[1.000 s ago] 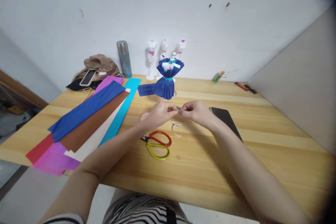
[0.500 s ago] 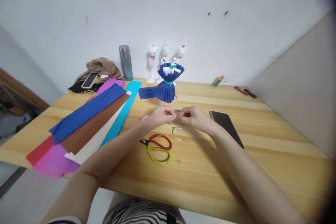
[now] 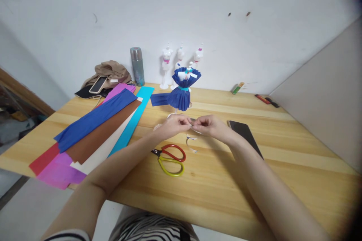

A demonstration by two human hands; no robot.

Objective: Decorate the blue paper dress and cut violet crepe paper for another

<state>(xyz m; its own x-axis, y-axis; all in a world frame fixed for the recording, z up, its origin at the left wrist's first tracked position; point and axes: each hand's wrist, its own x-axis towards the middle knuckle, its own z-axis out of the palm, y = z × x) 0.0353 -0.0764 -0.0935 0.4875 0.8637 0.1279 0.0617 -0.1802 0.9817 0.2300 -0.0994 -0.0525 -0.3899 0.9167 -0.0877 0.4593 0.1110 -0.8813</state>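
Above the table, my left hand (image 3: 177,125) and my right hand (image 3: 209,126) meet fingertip to fingertip, both closed in a pinch. Between them is a thin white strip (image 3: 198,132), mostly hidden by the fingers. Just behind the hands stands a small dress form (image 3: 190,64) wearing a pleated blue crepe paper dress (image 3: 181,98) with a turquoise band at its waist. A flat length of blue paper (image 3: 160,99) sticks out to its left. Below my hands lies a curled strip scrap (image 3: 191,145). Scissors (image 3: 171,158) with red and yellow handles rest nearer to me.
Coloured paper sheets (image 3: 96,120) fan out on the left. Behind them are a brown cloth bag (image 3: 110,69), a phone (image 3: 98,84) and a thermos (image 3: 137,67). White dress forms (image 3: 166,64) stand by the wall. A dark phone (image 3: 244,137) lies right of my hands.
My hands stay pinched together at nearly the same spot. More of the white strip shows under my right fingers. The whole view has shifted slightly.
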